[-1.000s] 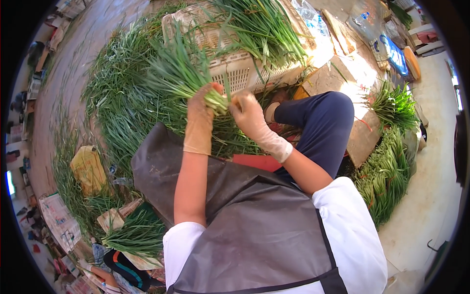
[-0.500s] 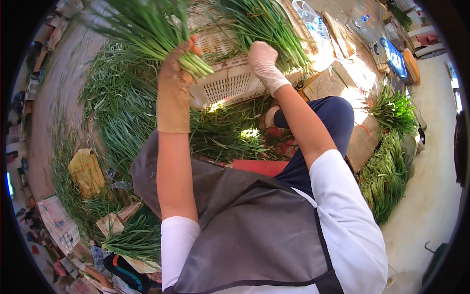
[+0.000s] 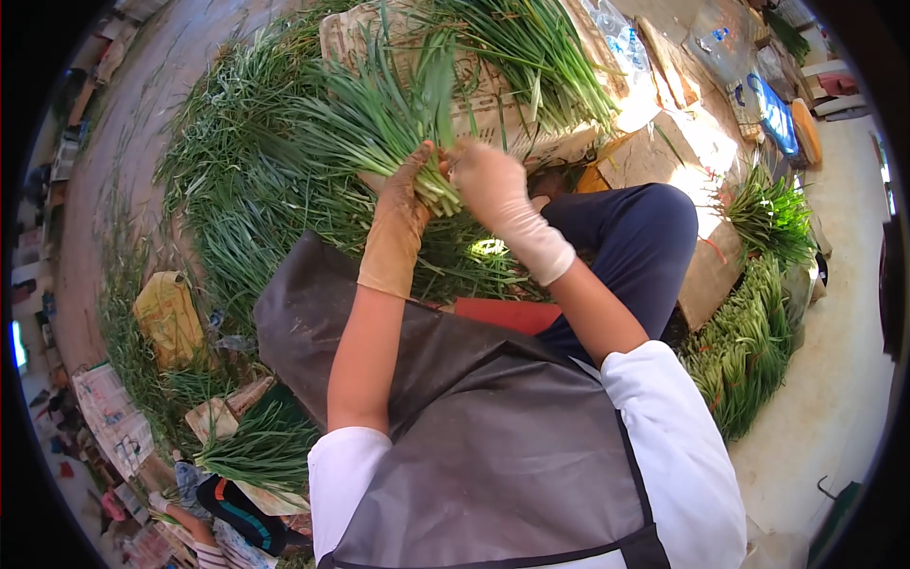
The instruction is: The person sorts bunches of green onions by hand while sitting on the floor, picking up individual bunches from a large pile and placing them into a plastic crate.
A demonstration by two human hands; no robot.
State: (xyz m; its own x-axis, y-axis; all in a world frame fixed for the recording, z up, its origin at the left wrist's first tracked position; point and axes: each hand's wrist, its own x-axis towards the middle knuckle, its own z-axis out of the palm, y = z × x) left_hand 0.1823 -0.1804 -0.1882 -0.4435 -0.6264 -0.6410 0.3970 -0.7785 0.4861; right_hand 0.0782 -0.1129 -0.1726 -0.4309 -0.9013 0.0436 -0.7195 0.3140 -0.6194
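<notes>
A bunch of garlic chives is gripped near its pale stem ends by my left hand, in a dirty tan glove. Its leaves fan out to the upper left. Close against the right side of the stems is my right hand, in a pale glove, its fingers curled in and blurred at the tips. Anything it pinches cannot be made out. Beyond the hands, more garlic chives lie on an upturned pale plastic crate, whose near side is partly covered by my hands and the bunch.
Loose green leaves heap around the crate's left and near sides. Tied bundles lie at the right, beside cardboard. A yellow sack rests at the left. Plastic bottles lie at the far right. Another person's arm shows at lower left.
My right hand has left the chives on the crate and come down and left to the bunch. My left hand has carried the bunch right and nearer to me.
</notes>
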